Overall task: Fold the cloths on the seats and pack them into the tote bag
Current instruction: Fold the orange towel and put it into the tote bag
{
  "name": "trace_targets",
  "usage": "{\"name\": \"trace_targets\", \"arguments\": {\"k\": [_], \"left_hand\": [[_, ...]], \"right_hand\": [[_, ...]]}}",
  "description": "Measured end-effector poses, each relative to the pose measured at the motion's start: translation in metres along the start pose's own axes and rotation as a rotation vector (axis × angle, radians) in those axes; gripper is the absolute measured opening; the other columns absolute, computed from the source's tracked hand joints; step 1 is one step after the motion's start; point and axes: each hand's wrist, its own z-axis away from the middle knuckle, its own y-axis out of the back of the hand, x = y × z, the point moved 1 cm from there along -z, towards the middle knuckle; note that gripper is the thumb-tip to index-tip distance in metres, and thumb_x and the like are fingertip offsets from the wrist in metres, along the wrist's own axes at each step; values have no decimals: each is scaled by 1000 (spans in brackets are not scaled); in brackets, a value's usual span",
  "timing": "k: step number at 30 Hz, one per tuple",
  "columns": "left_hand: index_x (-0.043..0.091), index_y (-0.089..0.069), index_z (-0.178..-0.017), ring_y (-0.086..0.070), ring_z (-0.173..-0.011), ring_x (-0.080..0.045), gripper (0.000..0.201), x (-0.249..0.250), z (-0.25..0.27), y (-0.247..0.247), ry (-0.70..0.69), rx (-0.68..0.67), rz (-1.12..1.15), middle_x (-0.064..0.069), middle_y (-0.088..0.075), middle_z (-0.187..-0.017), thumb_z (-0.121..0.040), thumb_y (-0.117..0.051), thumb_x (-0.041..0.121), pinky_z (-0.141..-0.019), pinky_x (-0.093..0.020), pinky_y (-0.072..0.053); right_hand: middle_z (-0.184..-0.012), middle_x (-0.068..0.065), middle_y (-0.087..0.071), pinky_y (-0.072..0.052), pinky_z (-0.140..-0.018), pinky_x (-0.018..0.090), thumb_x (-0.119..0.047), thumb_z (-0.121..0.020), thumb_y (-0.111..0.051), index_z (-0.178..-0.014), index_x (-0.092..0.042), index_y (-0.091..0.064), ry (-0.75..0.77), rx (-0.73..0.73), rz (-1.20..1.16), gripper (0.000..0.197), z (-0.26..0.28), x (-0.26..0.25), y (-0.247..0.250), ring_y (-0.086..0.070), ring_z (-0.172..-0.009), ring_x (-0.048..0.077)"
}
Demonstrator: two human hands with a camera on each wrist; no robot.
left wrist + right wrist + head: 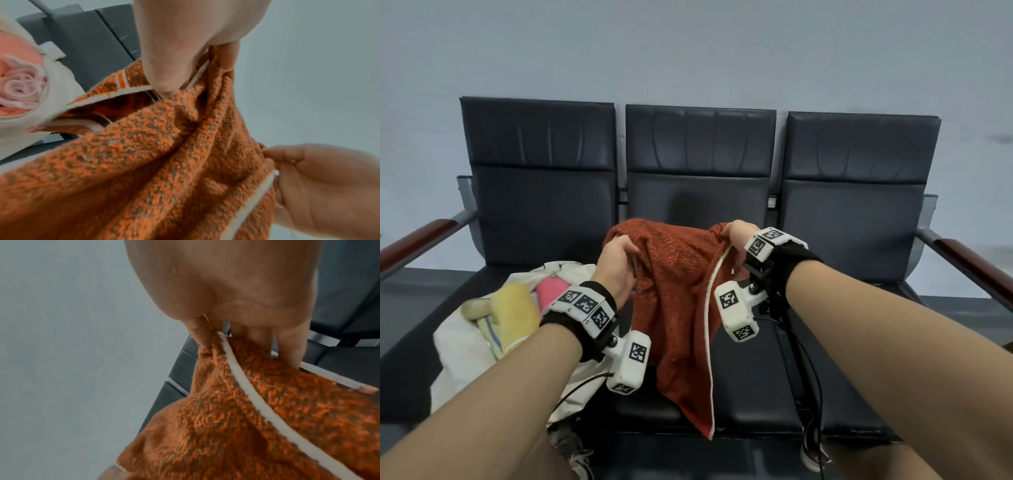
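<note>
From the left, I see the tote bag (465,346) on the left seat just beside my left hand (616,270), which pinches one top corner of the orange cloth (678,308), my right hand (736,236) pinches the other, so the cloth hangs lengthwise down over the middle seat (750,394).

Three seats (698,219) – one tote bag (465,342), three cloths (two packed).
</note>
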Motion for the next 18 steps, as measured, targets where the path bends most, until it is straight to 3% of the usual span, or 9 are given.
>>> {"name": "trace_targets", "arguments": {"k": [1,3,4,6,8,9,12,14,18], "left_hand": [[18,-39,-72,-50,-65,-16,15,0,1,2,-4,-1,4,0,-47,-70,-72,-38,3,-66,-28,-48],[17,-43,-75,-50,-66,-16,20,-1,0,5,-25,32,-21,0,-47,-72,-75,-36,-2,-66,-29,-47],[17,-47,-79,-52,-69,-19,22,-1,-1,8,-40,45,-56,-2,-49,-74,-73,-38,-2,-67,-32,-47],[19,-58,-86,-56,-79,-27,28,0,-6,14,-87,82,-169,-9,-55,-83,-69,-45,1,-72,-39,-49],[24,-65,-92,-65,-91,-33,29,1,-13,21,-145,132,-295,-15,-65,-100,-75,-54,3,-82,-45,-57],[25,-66,-99,-68,-97,-32,29,1,-15,24,-161,157,-334,-15,-67,-106,-82,-58,4,-87,-46,-57],[17,-66,-116,-67,-105,-27,25,2,-18,30,-170,237,-361,-11,-69,-111,-92,-63,10,-96,-44,-54],[10,-67,-113,-66,-108,-30,18,3,-18,33,-148,257,-331,-15,-69,-112,-96,-60,10,-99,-44,-52],[20,-69,-94,-66,-105,-28,9,4,-17,41,-162,295,-370,-10,-69,-104,-97,-60,18,-100,-48,-52]], "right_hand": [[-99,5,-59,-60,-67,32,-25,-88,-51,-86,-20,-57,0,-3,14,8,1,2,0,-66,-81,21],[-117,11,-61,-54,-94,46,-36,-70,-61,-93,-17,-61,-23,-25,151,29,-12,9,2,-63,-109,31],[-119,12,-62,-54,-95,47,-38,-63,-66,-99,-14,-63,-23,-23,218,44,-11,8,-1,-62,-112,34],[-101,11,-65,-61,-67,35,-39,-60,-77,-104,-8,-60,-10,68,392,56,3,1,0,-69,-84,32],[-72,8,-64,-46,-41,21,-36,-72,-80,-97,-8,-57,1,148,543,44,10,-1,8,-60,-51,22],[-65,7,-63,-46,-43,22,-34,-75,-80,-92,-8,-58,3,161,577,38,6,1,12,-60,-49,22],[-82,9,-62,-54,-71,35,-33,-80,-78,-73,-13,-55,1,193,666,32,2,5,24,-63,-73,28],[-88,7,-61,-57,-82,36,-28,-86,-71,-81,-11,-61,-15,141,636,21,3,10,29,-62,-77,25],[-88,12,-70,-60,-67,39,-26,-97,-49,-90,-9,-61,-80,85,475,22,8,25,41,-71,-74,29]]}}
